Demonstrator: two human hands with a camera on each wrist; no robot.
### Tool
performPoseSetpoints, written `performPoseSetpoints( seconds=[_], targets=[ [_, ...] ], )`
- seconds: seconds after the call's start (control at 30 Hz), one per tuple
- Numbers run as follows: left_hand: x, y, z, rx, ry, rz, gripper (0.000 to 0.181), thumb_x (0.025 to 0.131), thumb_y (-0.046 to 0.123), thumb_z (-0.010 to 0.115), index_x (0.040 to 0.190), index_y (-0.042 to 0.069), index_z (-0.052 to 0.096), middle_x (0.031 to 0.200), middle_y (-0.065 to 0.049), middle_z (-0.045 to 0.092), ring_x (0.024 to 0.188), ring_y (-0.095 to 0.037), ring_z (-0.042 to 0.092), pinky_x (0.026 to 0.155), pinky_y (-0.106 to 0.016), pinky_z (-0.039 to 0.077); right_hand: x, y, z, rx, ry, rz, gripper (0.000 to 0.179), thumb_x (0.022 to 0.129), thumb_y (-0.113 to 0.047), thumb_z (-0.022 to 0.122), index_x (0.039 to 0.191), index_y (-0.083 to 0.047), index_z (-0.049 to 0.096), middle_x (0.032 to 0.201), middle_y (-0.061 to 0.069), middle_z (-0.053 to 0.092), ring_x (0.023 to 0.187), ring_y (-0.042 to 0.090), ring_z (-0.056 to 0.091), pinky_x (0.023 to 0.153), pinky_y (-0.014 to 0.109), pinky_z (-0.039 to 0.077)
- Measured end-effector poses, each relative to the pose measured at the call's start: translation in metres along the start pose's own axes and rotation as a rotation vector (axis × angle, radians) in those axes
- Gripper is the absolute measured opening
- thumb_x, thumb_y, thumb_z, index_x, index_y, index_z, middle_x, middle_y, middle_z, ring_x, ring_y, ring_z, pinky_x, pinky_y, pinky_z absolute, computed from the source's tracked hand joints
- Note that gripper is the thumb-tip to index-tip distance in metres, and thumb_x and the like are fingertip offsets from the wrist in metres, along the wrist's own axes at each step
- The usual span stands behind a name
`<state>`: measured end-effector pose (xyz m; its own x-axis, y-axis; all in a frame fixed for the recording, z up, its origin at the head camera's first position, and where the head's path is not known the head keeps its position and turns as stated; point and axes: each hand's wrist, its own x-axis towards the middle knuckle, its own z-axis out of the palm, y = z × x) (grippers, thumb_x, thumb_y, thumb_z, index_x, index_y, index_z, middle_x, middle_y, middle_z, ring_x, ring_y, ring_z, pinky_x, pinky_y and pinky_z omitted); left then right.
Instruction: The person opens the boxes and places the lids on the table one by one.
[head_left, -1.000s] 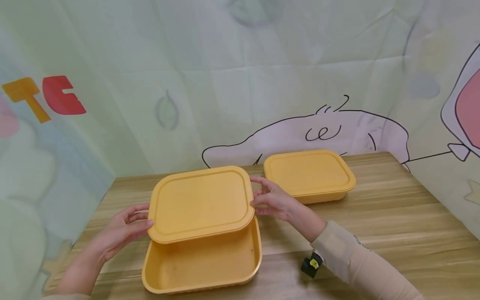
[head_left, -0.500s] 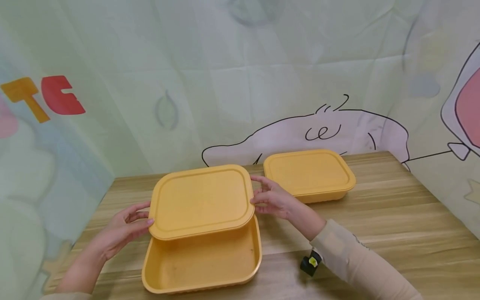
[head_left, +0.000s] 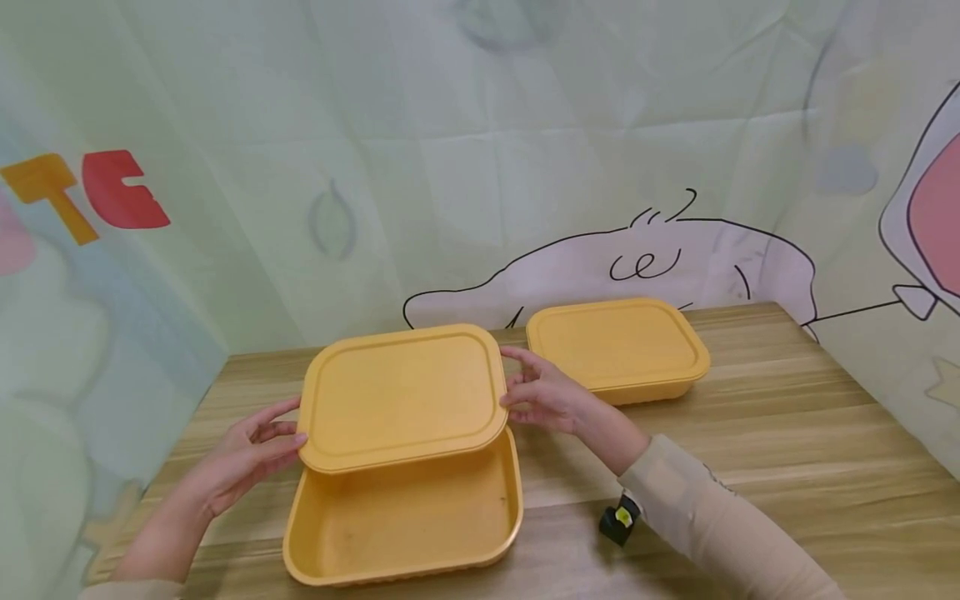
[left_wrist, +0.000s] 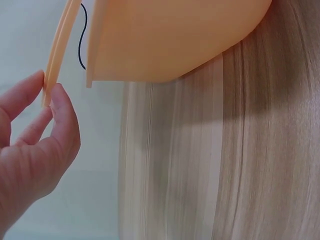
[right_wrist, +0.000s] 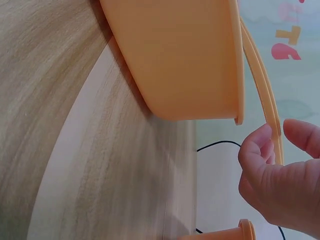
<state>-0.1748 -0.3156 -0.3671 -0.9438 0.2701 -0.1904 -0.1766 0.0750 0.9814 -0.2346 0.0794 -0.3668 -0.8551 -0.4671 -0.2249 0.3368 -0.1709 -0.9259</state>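
In the head view I hold the yellow lid [head_left: 405, 396] between both hands: my left hand [head_left: 240, 458] pinches its left edge, my right hand [head_left: 547, 396] pinches its right edge. The lid sits over the far part of an open yellow rectangular container [head_left: 405, 529], whose near part shows uncovered. To handle the lid well, I should work both sides together, so neither corner dips into the opening. The far edge of the table [head_left: 795, 433] lies a little beyond the lid, with the printed curtain [head_left: 360, 242] behind. A lidded yellow container [head_left: 618, 342] stands far right, close to my right hand, so I would treat that side as the tight one; more room shows near right.

In the left wrist view my grip has thumb and fingers on opposite faces of the lid's edge, and a gap parts lid from rim.

In the right wrist view the lid slants, higher toward the far end and close to the rim at the near end; whether they touch there I cannot tell. A light, even pinch should suit so thin an edge.
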Motion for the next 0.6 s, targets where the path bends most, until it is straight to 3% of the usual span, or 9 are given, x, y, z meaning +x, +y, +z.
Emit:
performPoseSetpoints(
  seconds=[0.3,0.6],
  targets=[
    [0.0001,0.0010,-0.0006,-0.006,0.002,-0.003,0.039,0.092,0.003,0.056,0.116,0.033,0.049,0.104,-0.001,0.057,0.093,-0.012,0.060,0.082,-0.024,0.051,0.0028,0.0011,-0.0014,-0.017,-0.002,-0.003,0.078,0.080,0.017,0.054,0.145,-0.016,0.028,0.086,0.008,0.047,0.068,0.017,0.052,0.060,0.026,0.049],
    [0.0031,0.0012,-0.0030,-0.024,-0.024,0.017,0.043,0.091,0.001,0.056,0.123,0.028,0.045,0.105,-0.001,0.058,0.094,-0.012,0.061,0.083,-0.025,0.051,0.0070,-0.0022,0.0004,-0.012,0.006,0.002,0.079,0.079,0.019,0.053,0.145,-0.016,0.028,0.088,0.010,0.047,0.070,0.018,0.052,0.061,0.027,0.048]
  ],
)
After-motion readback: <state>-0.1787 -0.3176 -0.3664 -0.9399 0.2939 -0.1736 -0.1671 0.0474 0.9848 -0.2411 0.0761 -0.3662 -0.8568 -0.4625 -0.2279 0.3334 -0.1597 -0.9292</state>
